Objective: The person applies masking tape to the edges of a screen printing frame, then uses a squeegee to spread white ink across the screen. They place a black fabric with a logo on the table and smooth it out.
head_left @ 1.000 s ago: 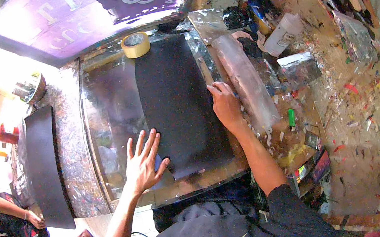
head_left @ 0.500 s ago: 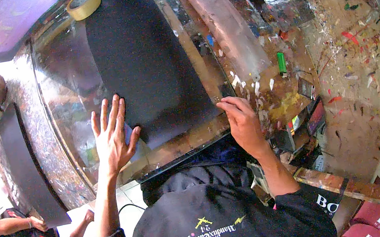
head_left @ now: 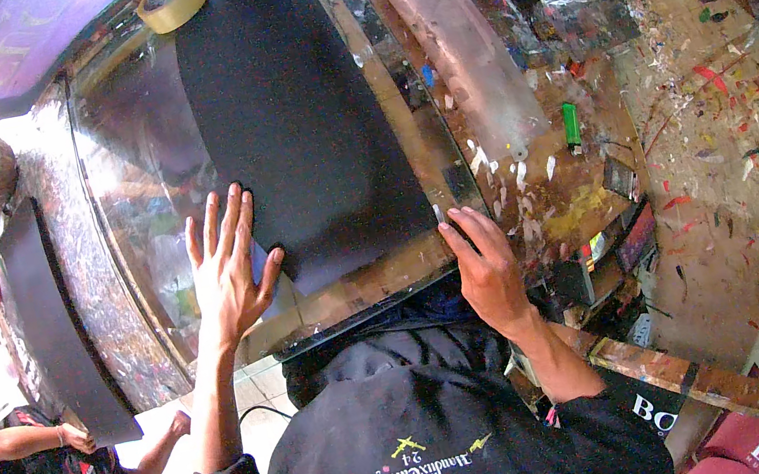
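Note:
A black sheet (head_left: 298,119) lies flat on a glass-topped work surface (head_left: 136,178) in front of me. My left hand (head_left: 229,274) rests with its fingers stretched out along the sheet's lower left edge, the thumb over its corner. Beneath that palm, part of a small bluish piece (head_left: 259,263) shows. At the sheet's lower right corner, my right hand (head_left: 488,264) has its fingertips down on the glass, slightly apart. A tiny pale spot sits by those fingertips, too small to name.
A roll of tape (head_left: 173,1) stands on the sheet's far left edge. To the right are a long cloudy strip (head_left: 457,41), a green lighter (head_left: 572,124) and a paint-spattered board (head_left: 716,127). At left, another person's hand (head_left: 78,437) is by a dark curved panel (head_left: 66,333).
My right hand has shifted slightly toward me, and its pinched fingers have spread somewhat. The left hand stays flat in place. The whole view has moved a little.

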`<state>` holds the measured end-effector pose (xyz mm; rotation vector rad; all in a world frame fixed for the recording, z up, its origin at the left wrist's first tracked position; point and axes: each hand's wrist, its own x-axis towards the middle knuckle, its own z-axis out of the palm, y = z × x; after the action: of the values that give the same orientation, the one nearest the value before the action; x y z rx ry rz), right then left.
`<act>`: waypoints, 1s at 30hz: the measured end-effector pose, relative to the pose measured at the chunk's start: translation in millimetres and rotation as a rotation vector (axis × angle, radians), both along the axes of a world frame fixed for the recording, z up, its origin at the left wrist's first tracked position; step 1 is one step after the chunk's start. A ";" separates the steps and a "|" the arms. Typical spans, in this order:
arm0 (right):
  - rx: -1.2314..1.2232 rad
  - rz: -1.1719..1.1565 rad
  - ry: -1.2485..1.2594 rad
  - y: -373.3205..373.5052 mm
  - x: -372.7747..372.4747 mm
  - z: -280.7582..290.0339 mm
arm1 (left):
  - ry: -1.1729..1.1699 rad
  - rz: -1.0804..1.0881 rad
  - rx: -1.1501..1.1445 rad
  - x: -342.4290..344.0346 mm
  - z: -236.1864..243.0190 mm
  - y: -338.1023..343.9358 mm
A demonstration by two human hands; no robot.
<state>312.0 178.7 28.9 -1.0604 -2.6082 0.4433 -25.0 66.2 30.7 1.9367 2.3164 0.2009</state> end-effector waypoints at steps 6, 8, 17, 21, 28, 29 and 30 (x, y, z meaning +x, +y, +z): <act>0.047 0.021 -0.021 -9.7 -2.0 -6.4 | -0.001 0.001 0.016 -0.3 -0.6 -2.0; 0.031 0.017 0.002 -11.8 0.4 -5.5 | -0.003 -0.006 0.018 -0.2 1.0 0.5; 0.320 -0.297 0.299 146.2 9.9 78.7 | -0.002 0.013 0.001 1.6 7.6 -6.8; 0.420 -0.454 0.267 257.3 18.3 92.7 | -0.029 -0.016 0.017 4.8 11.0 1.4; 0.451 -0.477 0.032 319.4 7.7 73.0 | -0.048 0.015 0.044 5.0 11.7 -3.2; 0.459 -0.467 0.009 320.4 6.1 71.4 | -0.045 0.013 0.048 4.3 11.1 -3.3; 0.418 -0.468 -0.023 321.4 7.1 71.9 | -0.037 0.013 0.057 3.6 7.7 -3.1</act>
<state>319.1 500.1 100.8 -1.4529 -2.2170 -0.2117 -21.4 63.1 38.5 1.9274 2.3246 0.3052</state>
